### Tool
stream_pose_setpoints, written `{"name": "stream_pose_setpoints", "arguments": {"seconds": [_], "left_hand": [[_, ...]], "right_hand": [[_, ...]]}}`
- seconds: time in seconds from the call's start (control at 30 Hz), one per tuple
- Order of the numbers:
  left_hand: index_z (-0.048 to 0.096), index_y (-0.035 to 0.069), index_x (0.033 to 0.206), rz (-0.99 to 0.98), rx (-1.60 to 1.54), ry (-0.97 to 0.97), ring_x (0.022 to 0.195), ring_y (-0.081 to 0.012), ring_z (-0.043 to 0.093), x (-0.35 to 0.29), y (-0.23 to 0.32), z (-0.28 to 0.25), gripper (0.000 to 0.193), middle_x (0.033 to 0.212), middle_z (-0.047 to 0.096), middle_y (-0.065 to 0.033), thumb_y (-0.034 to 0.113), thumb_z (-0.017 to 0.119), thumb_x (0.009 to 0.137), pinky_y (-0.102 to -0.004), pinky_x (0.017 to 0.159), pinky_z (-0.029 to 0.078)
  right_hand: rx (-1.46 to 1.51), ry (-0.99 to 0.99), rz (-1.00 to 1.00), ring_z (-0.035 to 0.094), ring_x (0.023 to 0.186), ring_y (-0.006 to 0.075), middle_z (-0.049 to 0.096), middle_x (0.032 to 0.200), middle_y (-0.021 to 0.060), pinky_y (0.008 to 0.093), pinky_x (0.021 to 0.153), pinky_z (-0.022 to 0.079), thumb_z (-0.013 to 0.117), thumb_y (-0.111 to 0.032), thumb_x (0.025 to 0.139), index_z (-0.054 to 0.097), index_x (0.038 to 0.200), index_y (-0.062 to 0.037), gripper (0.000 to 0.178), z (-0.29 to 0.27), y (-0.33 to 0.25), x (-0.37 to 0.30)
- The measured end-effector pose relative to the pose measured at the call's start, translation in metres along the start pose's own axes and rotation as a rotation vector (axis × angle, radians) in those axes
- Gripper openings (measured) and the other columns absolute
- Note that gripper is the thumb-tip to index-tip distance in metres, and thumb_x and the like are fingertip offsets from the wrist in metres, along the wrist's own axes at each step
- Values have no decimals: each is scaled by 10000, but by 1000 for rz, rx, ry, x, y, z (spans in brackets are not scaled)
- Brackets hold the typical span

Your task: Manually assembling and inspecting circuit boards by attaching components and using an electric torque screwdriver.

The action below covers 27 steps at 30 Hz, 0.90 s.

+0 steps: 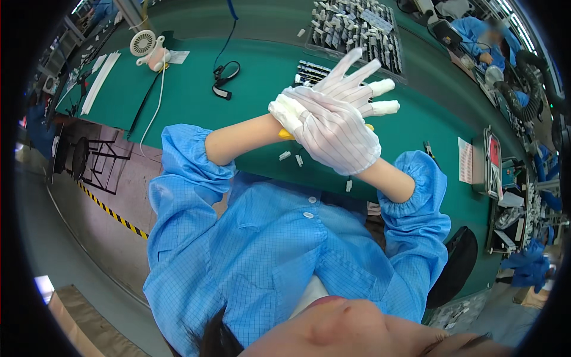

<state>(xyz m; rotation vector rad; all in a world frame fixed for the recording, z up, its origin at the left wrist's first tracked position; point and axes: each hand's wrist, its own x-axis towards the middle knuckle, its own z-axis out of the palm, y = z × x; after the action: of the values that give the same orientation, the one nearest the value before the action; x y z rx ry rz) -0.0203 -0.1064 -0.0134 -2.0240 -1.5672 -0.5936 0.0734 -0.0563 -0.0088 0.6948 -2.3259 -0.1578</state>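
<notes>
Both my hands wear white striped gloves with plain white fingertips, and they cross above the green bench. My left hand (352, 88) is stretched out with its fingers spread. My right hand (336, 134) lies over the back of it, its fingers closed around the left glove at the wrist. Partly hidden beneath them is a yellow thing (286, 135) whose kind I cannot tell. Small white pieces (285, 155) lie on the bench just nearer to me. Several black strips with white parts (310, 72) are beyond my hands.
A clear tray (357, 33) full of black-and-white parts stands at the back. To the left are a small fan (150, 50), a black strap (225, 77) on a blue cord and white strips (100, 83). Pliers (429, 149) and a bin (489, 163) are right; a co-worker (488, 44) sits beyond.
</notes>
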Motion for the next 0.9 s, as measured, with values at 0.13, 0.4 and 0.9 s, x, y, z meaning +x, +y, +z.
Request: {"name": "stream_pose_setpoints", "arguments": {"seconds": [0.13,0.4,0.9], "left_hand": [[494,206,1280,-202,-137,-60,1223,-343,454,-20,-3,-3,456,1291,495,-111,284,570,838,-481,1083,307],[598,37,1147,-1483,359,-587,915,-338,635,-163,-101,-66,566,998,659,-155,505,582,827,-408,771,504],[586,0,1203,-949,-1042,218,872,-143,599,-91,-41,-48,437,1054,645,-73,137,578,788,-249,796,476]], "right_hand": [[72,19,15,522,1190,266,559,1248,125,421,1015,411,554,-124,753,607,1196,-119,446,-17,-15,17],[204,-15,231,540,1165,261,610,1189,83,404,1015,403,688,-251,728,612,1174,-119,471,-34,1,-13],[189,38,329,593,989,303,525,1256,153,374,828,485,730,-62,671,349,1383,-75,808,11,17,14]]}}
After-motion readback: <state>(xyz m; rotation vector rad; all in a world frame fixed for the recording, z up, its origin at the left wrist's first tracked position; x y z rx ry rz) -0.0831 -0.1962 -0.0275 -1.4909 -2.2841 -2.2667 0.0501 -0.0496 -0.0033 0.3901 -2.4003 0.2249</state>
